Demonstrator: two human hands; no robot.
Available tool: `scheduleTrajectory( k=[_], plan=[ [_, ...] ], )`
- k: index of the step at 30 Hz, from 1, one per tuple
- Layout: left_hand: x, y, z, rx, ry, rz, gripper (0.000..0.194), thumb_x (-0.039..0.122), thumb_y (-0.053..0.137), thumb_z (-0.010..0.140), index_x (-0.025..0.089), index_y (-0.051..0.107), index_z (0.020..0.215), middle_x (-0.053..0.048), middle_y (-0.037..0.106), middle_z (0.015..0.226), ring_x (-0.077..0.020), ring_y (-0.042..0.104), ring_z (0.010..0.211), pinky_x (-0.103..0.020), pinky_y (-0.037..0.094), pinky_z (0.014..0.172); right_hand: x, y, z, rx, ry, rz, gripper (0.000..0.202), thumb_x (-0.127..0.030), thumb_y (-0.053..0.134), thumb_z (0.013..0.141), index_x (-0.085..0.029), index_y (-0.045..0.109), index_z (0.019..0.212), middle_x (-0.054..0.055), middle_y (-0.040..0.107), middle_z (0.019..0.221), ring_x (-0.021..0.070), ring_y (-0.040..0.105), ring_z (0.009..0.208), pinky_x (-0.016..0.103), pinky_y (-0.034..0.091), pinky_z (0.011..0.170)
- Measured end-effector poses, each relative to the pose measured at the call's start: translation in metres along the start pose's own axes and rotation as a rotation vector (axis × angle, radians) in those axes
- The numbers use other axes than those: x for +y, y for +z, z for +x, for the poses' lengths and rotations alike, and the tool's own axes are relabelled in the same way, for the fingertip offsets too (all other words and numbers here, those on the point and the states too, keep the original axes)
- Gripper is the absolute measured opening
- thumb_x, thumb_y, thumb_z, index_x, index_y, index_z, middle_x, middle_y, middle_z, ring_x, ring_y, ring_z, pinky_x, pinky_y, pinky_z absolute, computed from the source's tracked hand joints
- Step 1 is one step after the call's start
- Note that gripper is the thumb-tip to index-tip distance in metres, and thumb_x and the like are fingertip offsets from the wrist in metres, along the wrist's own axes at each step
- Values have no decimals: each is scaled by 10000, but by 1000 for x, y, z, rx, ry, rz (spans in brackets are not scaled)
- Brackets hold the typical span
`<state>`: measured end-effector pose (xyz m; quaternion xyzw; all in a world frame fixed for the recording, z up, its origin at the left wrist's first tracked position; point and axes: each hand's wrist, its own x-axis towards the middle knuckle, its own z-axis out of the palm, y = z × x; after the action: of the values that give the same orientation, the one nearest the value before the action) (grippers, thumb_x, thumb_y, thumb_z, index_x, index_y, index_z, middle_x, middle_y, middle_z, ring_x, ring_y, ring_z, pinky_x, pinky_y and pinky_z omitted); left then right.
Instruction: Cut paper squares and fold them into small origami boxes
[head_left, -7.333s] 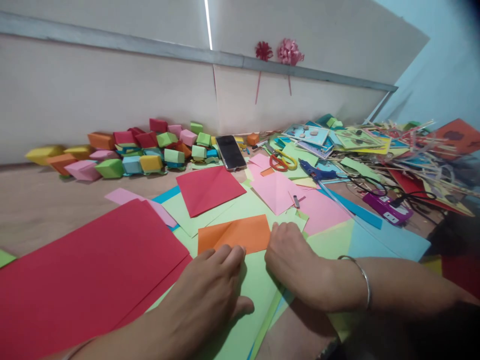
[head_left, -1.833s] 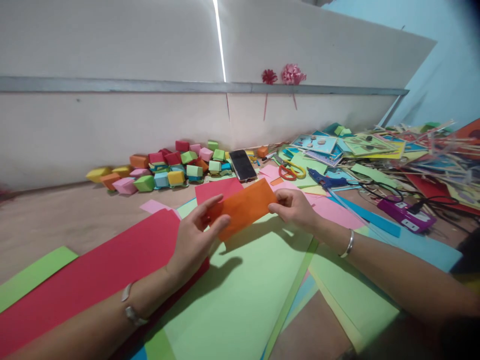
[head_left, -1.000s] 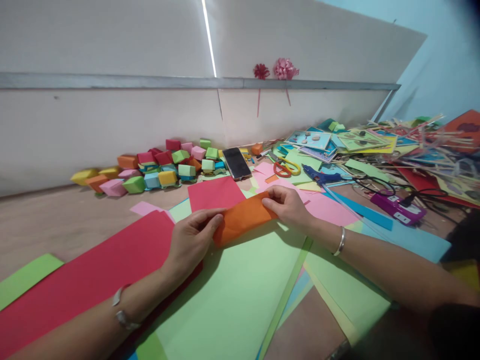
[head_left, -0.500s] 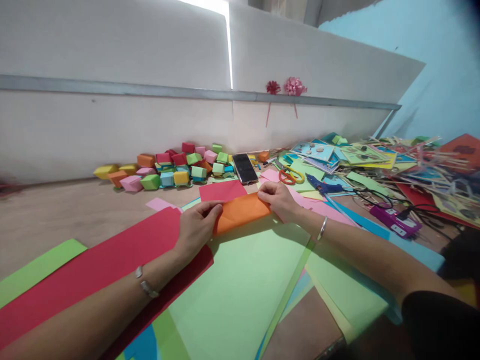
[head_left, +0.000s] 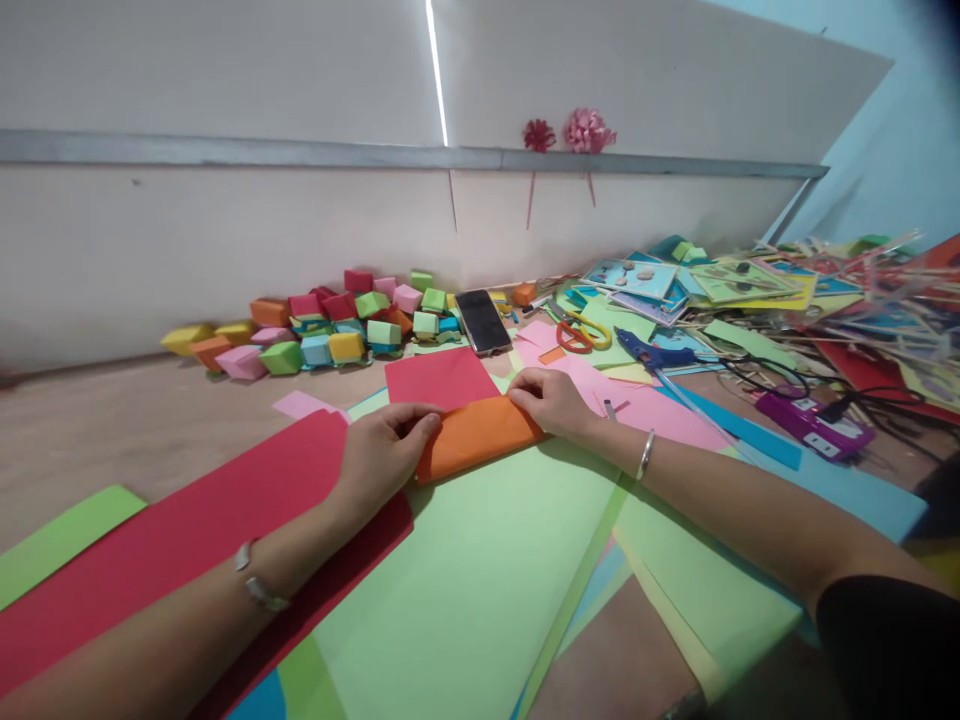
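Note:
A folded strip of orange paper (head_left: 480, 436) spans the gap between both hands, low over a light green sheet (head_left: 450, 560). My left hand (head_left: 386, 450) pinches its left end between thumb and fingers. At the upper right end, my right hand (head_left: 551, 400) grips the strip in the same way. Behind the strip lies a small red sheet (head_left: 439, 378). A long red sheet (head_left: 187, 530) runs beneath my left forearm.
Small coloured paper boxes (head_left: 281, 357) are piled at the back left, beside a phone (head_left: 484, 322). Scissors (head_left: 585, 333), a blue glue gun (head_left: 652, 352) and a purple power strip (head_left: 814, 425) lie right. Cards (head_left: 634, 277) and sticks crowd the back right.
The view has tilted down and shifted slightly. The orange strip sits lower over the green sheet, still held at both ends. More of the small red sheet shows behind it.

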<state>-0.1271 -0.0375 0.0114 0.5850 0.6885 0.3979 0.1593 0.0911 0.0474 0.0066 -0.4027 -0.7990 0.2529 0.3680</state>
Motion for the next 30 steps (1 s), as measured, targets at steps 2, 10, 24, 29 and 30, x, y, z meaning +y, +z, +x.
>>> scheduleTrajectory(
  k=[2, 10, 24, 29, 30],
  plan=[
    [1, -1, 0, -17, 18, 34, 343, 486, 541, 707, 222, 746, 785, -35, 760, 800, -238, 662, 770, -311, 488, 700, 0, 2, -1, -7, -5, -12, 131, -141, 573, 799, -165, 652, 697, 18, 676, 738, 139, 588, 710, 248, 414, 684],
    [0, -4, 6, -86, 157, 179, 272, 435, 526, 715, 244, 718, 691, -49, 716, 764, -243, 624, 747, -326, 470, 698, 2, 2, -3, -99, -17, -176, 140, -127, 559, 800, -183, 655, 716, 23, 681, 750, 160, 586, 716, 256, 385, 652],
    [-10, 2, 6, -246, 291, 261, 338, 315, 483, 802, 240, 809, 845, -50, 557, 671, -200, 540, 629, -300, 390, 577, -1, 3, -4, -215, -106, -319, 134, -71, 577, 817, -180, 629, 760, 25, 628, 791, 155, 554, 761, 247, 342, 654],
    [-6, 1, 9, -325, 376, 346, 364, 343, 477, 827, 237, 822, 878, -60, 528, 666, -209, 510, 635, -312, 372, 572, -2, 3, -3, -217, -110, -325, 158, -63, 574, 814, -174, 614, 710, 23, 612, 768, 149, 547, 743, 241, 328, 630],
    [-2, 0, 10, -338, 402, 379, 368, 338, 470, 828, 231, 821, 852, -74, 548, 685, -222, 519, 664, -320, 375, 587, -3, 3, -3, -216, -111, -326, 164, -63, 571, 815, -173, 612, 700, 23, 612, 765, 148, 545, 738, 241, 325, 623]
  ],
)
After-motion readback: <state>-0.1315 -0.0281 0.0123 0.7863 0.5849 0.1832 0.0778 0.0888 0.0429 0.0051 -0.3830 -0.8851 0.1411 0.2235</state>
